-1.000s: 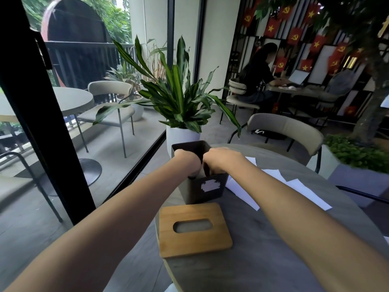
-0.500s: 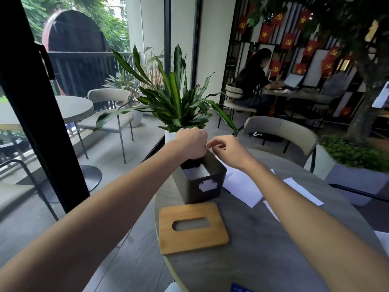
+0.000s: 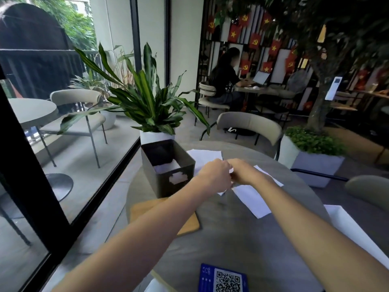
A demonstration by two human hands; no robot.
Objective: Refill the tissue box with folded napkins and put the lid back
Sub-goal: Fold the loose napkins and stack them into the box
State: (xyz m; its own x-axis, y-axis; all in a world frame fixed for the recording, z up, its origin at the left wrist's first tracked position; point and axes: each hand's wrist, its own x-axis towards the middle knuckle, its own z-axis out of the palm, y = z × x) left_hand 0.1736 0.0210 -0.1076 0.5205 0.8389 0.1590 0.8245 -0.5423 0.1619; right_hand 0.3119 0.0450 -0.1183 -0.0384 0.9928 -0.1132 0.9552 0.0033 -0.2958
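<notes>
My left hand [image 3: 216, 175] and right hand [image 3: 244, 172] meet just right of the open box [image 3: 168, 171], both pinching a loose napkin [image 3: 249, 196] to fold it, I reckon. Lid [image 3: 189, 225] lies flat on the bench [image 3: 231, 241] in front, leaving the box free.

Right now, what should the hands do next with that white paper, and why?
Probably lift the napkin off the table and carry it left into the tissue box. The left hand and right hand seem to pinch it beside the box, which stands open with a low stack inside, and the wooden lid lies off.
</notes>
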